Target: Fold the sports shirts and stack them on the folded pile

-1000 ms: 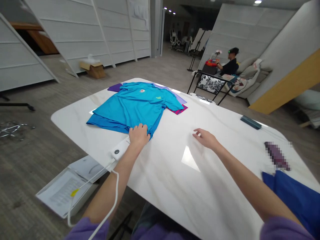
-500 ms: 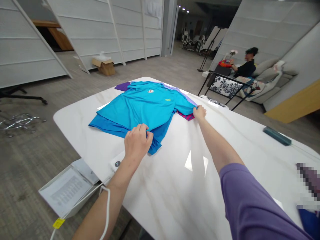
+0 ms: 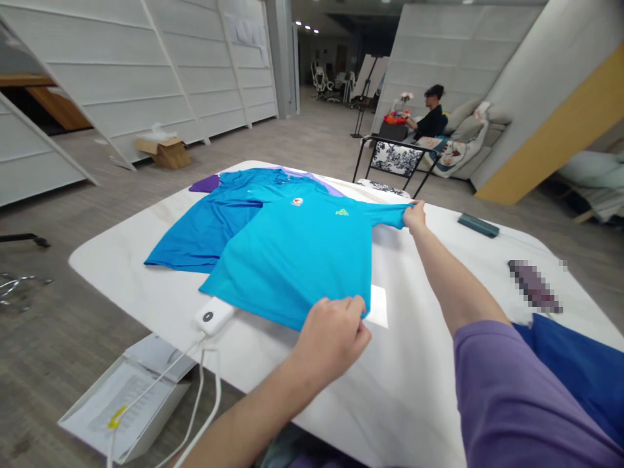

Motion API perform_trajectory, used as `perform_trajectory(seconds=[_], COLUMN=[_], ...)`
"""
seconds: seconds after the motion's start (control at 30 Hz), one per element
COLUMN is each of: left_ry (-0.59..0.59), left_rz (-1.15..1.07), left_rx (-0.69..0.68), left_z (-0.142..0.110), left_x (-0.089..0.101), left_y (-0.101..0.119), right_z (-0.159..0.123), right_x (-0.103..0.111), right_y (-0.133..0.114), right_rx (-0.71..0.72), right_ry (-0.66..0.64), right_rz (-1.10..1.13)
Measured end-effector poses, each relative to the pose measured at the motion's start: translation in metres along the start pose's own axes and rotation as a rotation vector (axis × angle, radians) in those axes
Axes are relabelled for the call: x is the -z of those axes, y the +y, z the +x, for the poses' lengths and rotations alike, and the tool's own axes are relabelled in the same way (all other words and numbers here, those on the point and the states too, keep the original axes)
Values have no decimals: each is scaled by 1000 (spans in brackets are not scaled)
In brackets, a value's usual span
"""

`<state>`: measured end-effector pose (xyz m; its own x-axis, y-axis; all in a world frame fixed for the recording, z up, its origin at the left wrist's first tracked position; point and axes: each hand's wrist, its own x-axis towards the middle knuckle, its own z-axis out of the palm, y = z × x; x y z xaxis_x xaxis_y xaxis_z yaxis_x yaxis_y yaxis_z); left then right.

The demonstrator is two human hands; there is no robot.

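A turquoise t-shirt (image 3: 297, 253) lies spread on the white table (image 3: 419, 383), front up, with a small badge and a green logo on the chest. My left hand (image 3: 331, 335) pinches its bottom hem at the near corner. My right hand (image 3: 415, 216) grips the end of its right sleeve, arm stretched out. Behind it, a darker blue shirt (image 3: 205, 227) lies on top of a purple garment (image 3: 205, 184) at the table's far left.
A white device (image 3: 214, 316) with a cable sits at the table's near edge. A dark case (image 3: 478, 225) and a blue cloth (image 3: 580, 377) lie to the right. A box (image 3: 127, 396) stands on the floor. A person (image 3: 431, 117) sits on a far sofa behind a black chair (image 3: 394, 159).
Both hands have pulled the turquoise shirt off the stack, toward me and to the right. The darker blue shirt beneath is now uncovered. My left hand moved nearer to me.
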<state>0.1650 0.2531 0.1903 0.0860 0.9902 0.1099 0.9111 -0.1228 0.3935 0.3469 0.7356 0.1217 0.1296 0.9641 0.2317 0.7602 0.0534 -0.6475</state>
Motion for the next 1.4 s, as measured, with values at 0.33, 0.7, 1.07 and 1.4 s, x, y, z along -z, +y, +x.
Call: perform_trajectory(seconds=[0.33,0.7,1.07,1.4], left_ry=[-518,-39,121,111], left_rz=[-497,-18,250,94], left_rx=[-351,-203,189,403], left_z=[-15,-55,-198,-176], left_x=[-130,-124,-75,-58], left_y=[171,30,-78,-63], right_z=[-41,-330,-466,-352], right_x=[196,249,262,100], right_y=[225,231,199,-29], right_rx=[-99,527,298,638], right_ry=[-50,-421,-475,-729], right_rz=[-345,-317,-299,-133])
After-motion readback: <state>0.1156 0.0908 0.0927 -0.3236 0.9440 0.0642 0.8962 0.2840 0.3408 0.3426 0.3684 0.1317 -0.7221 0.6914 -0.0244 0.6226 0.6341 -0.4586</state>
